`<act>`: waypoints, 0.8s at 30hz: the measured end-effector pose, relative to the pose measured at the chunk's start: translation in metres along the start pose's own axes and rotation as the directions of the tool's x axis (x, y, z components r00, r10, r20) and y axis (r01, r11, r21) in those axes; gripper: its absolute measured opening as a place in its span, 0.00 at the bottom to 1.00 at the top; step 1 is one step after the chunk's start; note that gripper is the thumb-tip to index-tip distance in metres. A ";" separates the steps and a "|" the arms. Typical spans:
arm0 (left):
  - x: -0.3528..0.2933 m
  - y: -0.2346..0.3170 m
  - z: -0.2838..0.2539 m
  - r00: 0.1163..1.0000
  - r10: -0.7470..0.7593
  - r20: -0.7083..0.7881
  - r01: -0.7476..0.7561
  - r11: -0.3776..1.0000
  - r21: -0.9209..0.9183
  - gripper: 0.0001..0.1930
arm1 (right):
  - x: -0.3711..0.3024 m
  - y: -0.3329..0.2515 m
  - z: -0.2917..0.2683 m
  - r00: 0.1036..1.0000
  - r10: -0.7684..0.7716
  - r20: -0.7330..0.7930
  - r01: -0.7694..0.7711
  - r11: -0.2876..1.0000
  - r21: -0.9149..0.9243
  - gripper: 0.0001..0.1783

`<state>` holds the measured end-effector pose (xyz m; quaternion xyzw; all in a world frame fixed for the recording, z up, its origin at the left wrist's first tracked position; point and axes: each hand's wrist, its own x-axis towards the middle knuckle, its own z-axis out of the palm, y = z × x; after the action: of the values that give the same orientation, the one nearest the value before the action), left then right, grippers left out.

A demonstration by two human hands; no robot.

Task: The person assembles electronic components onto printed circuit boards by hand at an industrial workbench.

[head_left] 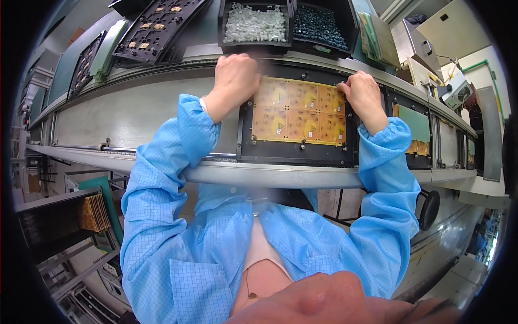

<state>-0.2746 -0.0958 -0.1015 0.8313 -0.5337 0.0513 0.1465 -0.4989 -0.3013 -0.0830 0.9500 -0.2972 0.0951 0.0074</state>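
Observation:
A yellow-orange circuit board panel (299, 112), divided into several sections, lies flat in a black carrier frame (243, 141) on the conveyor line in front of me. Small metal hold-down pins (302, 144) sit around its edge. My left hand (236, 78) is closed at the panel's far left corner, its fingertips partly blurred and hidden. At the far right corner, my right hand (362, 93) is pinched beside the panel's edge, where a pin may be between the fingers. What either hand grips is too small to make out.
Beyond the conveyor stand black bins of white parts (255, 24) and dark blue parts (321, 29). A black tray (156, 32) leans at far left. Another carrier with a green sheet (414, 125) sits on the right. A rack with boards (94, 212) stands lower left. A metal rail (280, 174) edges the near side.

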 end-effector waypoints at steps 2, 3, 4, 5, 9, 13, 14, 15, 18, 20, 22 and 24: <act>-0.004 -0.001 0.003 0.996 -0.087 0.020 0.087 0.996 -0.016 0.10 | 0.005 -0.016 -0.010 0.999 0.034 0.028 -0.030 0.990 -0.136 0.10; -0.005 0.000 0.002 0.990 -0.131 0.046 0.134 0.988 -0.078 0.09 | 0.009 -0.021 -0.008 0.999 0.030 0.026 -0.027 0.991 -0.135 0.10; -0.006 -0.001 0.003 0.990 -0.135 0.045 0.139 0.987 -0.075 0.09 | 0.015 -0.027 -0.004 0.998 -0.057 -0.004 0.056 0.993 -0.102 0.10; -0.009 -0.002 0.007 0.989 -0.141 0.043 0.147 0.968 -0.202 0.09 | 0.019 -0.031 0.002 0.989 -0.143 -0.036 0.141 0.988 -0.071 0.10; -0.028 -0.002 0.010 0.995 0.060 -0.080 -0.087 0.913 -0.398 0.09 | 0.025 -0.042 0.021 0.941 -0.327 -0.090 0.337 0.927 0.163 0.11; -0.037 -0.008 0.012 0.973 0.178 -0.147 -0.224 0.882 -0.416 0.14 | 0.031 -0.042 0.013 0.962 -0.272 0.032 0.264 0.951 0.161 0.09; -0.039 -0.007 0.013 0.973 0.176 -0.150 -0.224 0.880 -0.418 0.14 | 0.034 -0.044 0.012 0.961 -0.273 0.034 0.265 0.951 0.157 0.09; -0.042 -0.005 0.014 0.975 0.150 -0.162 -0.205 0.890 -0.407 0.15 | 0.035 -0.046 0.010 0.957 -0.284 0.056 0.278 0.956 0.091 0.09; -0.046 0.000 0.012 0.974 0.111 -0.197 -0.180 0.906 -0.383 0.15 | 0.038 -0.059 0.002 0.959 -0.257 0.118 0.258 0.966 0.008 0.11; -0.045 0.001 0.012 0.971 0.099 -0.218 -0.176 0.913 -0.369 0.15 | 0.039 -0.061 0.001 0.964 -0.218 0.155 0.222 0.975 -0.008 0.12; -0.044 0.000 0.015 0.971 0.107 -0.213 -0.179 0.916 -0.358 0.13 | 0.041 -0.063 0.001 0.966 -0.193 0.173 0.200 0.979 -0.026 0.15; -0.043 -0.012 0.011 0.966 0.169 -0.196 -0.235 0.889 -0.394 0.14 | 0.040 -0.066 -0.015 0.959 -0.107 0.263 0.097 0.994 0.048 0.17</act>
<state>-0.2823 -0.0571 -0.1243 0.7146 -0.6028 0.0171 0.3544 -0.4324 -0.2688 -0.0580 0.9682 -0.2445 -0.0281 -0.0440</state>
